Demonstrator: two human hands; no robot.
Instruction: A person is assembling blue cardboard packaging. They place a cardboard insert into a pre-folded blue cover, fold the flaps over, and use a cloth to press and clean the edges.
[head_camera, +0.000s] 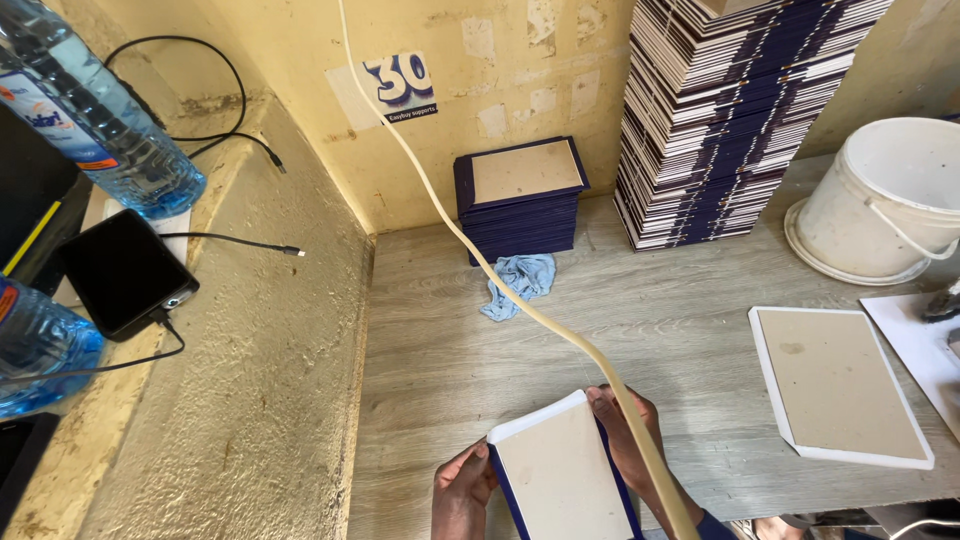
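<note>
Gripping a flat, navy-edged cardboard book cover (562, 475) low on the grey woodgrain table (650, 320), left hand (462, 495) and right hand (625, 440) clamped on opposite edges, beside a pale sagging cable (520, 300).

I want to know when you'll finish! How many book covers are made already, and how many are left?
Lots look done: a tall stack of covers and a short blue stack stand by the wall. In hand: left hand and right hand hold one blue-edged cover. Left: one white-edged board lies waiting; others aren't visible.
</note>
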